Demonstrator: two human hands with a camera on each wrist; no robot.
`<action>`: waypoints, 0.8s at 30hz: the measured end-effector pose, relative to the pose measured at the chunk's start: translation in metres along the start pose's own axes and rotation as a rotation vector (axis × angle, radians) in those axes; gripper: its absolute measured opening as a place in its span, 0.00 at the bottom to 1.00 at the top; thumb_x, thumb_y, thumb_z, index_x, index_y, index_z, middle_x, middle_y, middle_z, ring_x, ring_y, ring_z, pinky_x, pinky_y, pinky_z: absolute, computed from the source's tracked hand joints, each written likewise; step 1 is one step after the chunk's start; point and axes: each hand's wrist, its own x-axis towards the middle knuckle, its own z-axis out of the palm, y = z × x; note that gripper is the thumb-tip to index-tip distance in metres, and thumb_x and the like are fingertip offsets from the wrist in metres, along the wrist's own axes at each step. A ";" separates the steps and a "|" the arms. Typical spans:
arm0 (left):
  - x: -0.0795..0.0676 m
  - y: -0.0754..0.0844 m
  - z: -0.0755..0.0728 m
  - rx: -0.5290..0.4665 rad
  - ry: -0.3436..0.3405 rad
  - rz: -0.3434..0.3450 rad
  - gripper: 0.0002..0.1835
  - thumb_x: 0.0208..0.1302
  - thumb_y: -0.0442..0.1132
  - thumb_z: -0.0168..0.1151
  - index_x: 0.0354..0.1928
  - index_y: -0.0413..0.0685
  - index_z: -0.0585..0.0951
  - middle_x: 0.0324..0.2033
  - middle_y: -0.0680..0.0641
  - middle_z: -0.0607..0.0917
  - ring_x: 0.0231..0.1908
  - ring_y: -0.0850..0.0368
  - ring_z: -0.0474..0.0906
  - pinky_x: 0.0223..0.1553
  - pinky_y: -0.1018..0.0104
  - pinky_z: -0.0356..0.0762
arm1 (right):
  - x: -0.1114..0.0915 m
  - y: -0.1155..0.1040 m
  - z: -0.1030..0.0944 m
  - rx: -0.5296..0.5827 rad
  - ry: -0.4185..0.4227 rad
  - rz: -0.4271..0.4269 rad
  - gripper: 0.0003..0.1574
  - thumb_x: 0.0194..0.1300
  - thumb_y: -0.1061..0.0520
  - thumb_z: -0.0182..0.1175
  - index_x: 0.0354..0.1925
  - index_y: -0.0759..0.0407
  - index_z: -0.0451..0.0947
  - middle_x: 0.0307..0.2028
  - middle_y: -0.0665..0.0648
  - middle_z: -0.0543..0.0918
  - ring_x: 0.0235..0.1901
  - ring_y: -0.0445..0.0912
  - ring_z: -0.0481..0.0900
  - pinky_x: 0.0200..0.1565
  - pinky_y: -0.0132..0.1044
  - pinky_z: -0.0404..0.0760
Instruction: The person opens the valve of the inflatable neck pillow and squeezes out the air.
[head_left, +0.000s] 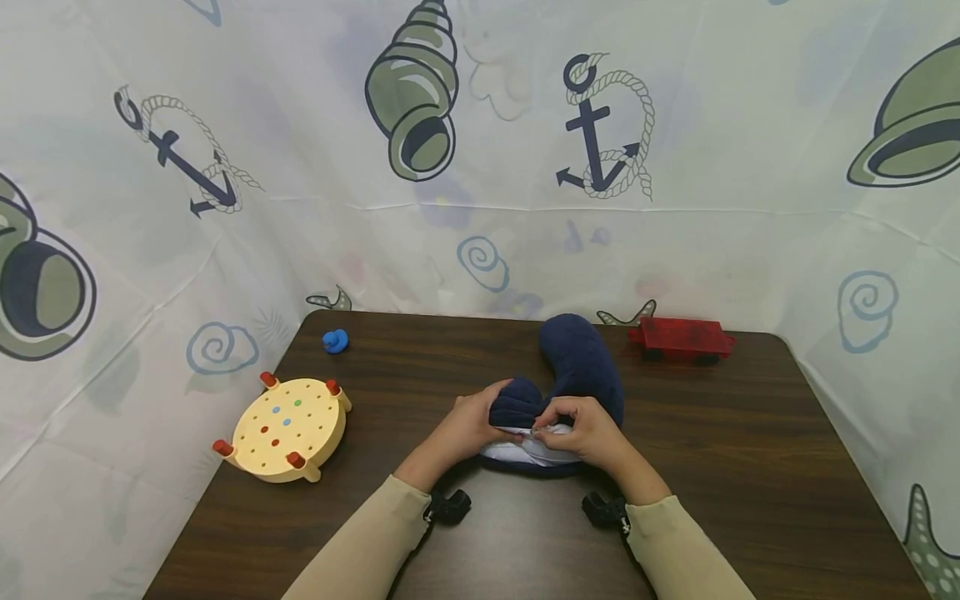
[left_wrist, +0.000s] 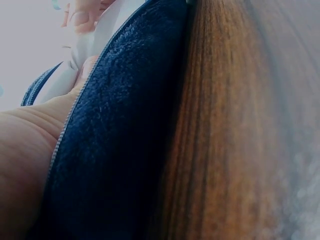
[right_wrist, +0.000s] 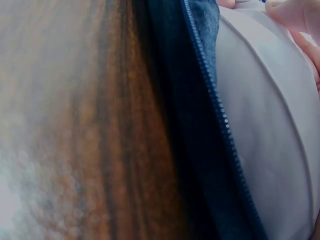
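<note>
A navy plush neck pillow [head_left: 581,367] lies curved on the table. Its zipper [right_wrist: 220,107] is undone along the near side, baring a white inner lining [head_left: 525,451]. My left hand [head_left: 474,423] grips the pillow's left end, thumb inside the opening against the white fabric. With thumb and forefinger, my right hand [head_left: 581,429] pinches the white lining near the middle of the opening. In the left wrist view the zipper edge [left_wrist: 75,107] runs beside the left thumb. Fingertips [right_wrist: 290,12] show at the top of the right wrist view, over the white cloth.
On the left of the brown wooden table [head_left: 750,467] is a round yellow pegboard-like toy [head_left: 288,429] with red-tipped legs pointing up. Behind it sits a small blue piece [head_left: 335,341]. A red toy wagon [head_left: 682,340] stands at the back right. Patterned cloth hangs around the table.
</note>
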 end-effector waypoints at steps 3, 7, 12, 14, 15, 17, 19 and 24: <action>0.000 0.000 0.001 0.000 0.005 0.005 0.54 0.56 0.56 0.86 0.82 0.51 0.70 0.69 0.43 0.85 0.67 0.44 0.83 0.66 0.41 0.68 | 0.000 0.000 0.000 -0.011 0.001 0.005 0.11 0.61 0.61 0.81 0.36 0.45 0.92 0.35 0.48 0.92 0.39 0.43 0.86 0.48 0.31 0.84; 0.000 -0.002 0.002 0.000 0.014 0.016 0.53 0.56 0.55 0.86 0.81 0.50 0.70 0.69 0.43 0.86 0.67 0.44 0.84 0.65 0.42 0.68 | -0.001 0.002 0.001 -0.024 0.005 0.002 0.11 0.62 0.61 0.81 0.36 0.45 0.92 0.34 0.48 0.91 0.38 0.44 0.84 0.46 0.31 0.83; 0.000 0.000 0.001 -0.005 0.006 0.018 0.53 0.57 0.57 0.85 0.81 0.50 0.71 0.69 0.43 0.85 0.67 0.45 0.83 0.66 0.40 0.67 | -0.001 0.002 0.001 -0.011 0.002 0.009 0.10 0.62 0.62 0.81 0.36 0.46 0.92 0.34 0.48 0.91 0.37 0.42 0.84 0.46 0.30 0.83; 0.001 0.000 0.001 -0.003 0.002 0.011 0.53 0.57 0.57 0.85 0.81 0.50 0.71 0.70 0.44 0.85 0.68 0.45 0.83 0.66 0.40 0.67 | -0.001 0.002 0.001 -0.002 0.000 0.016 0.10 0.62 0.62 0.80 0.36 0.46 0.92 0.34 0.49 0.91 0.37 0.41 0.84 0.45 0.30 0.84; 0.001 0.000 0.001 0.001 0.002 0.012 0.52 0.57 0.57 0.85 0.81 0.51 0.71 0.70 0.44 0.85 0.68 0.46 0.83 0.66 0.40 0.67 | -0.001 0.002 0.001 0.004 -0.001 0.019 0.10 0.62 0.62 0.80 0.36 0.46 0.92 0.34 0.49 0.91 0.37 0.41 0.84 0.45 0.30 0.84; 0.001 0.000 0.001 0.009 0.002 0.015 0.51 0.58 0.57 0.85 0.80 0.50 0.72 0.70 0.44 0.85 0.67 0.46 0.83 0.66 0.41 0.67 | -0.001 0.002 0.001 0.011 -0.003 0.022 0.10 0.62 0.62 0.80 0.37 0.47 0.92 0.34 0.49 0.91 0.36 0.40 0.84 0.44 0.30 0.84; 0.001 0.000 0.001 0.015 0.002 0.019 0.51 0.58 0.57 0.84 0.80 0.49 0.72 0.70 0.44 0.85 0.67 0.45 0.84 0.65 0.41 0.67 | -0.001 0.002 0.001 0.014 -0.004 0.025 0.10 0.62 0.63 0.80 0.37 0.47 0.92 0.34 0.50 0.91 0.36 0.39 0.84 0.44 0.30 0.84; 0.001 0.000 0.001 0.031 -0.001 0.024 0.50 0.59 0.57 0.84 0.79 0.49 0.73 0.70 0.44 0.85 0.67 0.44 0.84 0.63 0.42 0.68 | -0.001 0.002 0.001 0.017 -0.005 0.031 0.10 0.63 0.62 0.80 0.37 0.47 0.92 0.34 0.50 0.91 0.36 0.39 0.85 0.43 0.31 0.85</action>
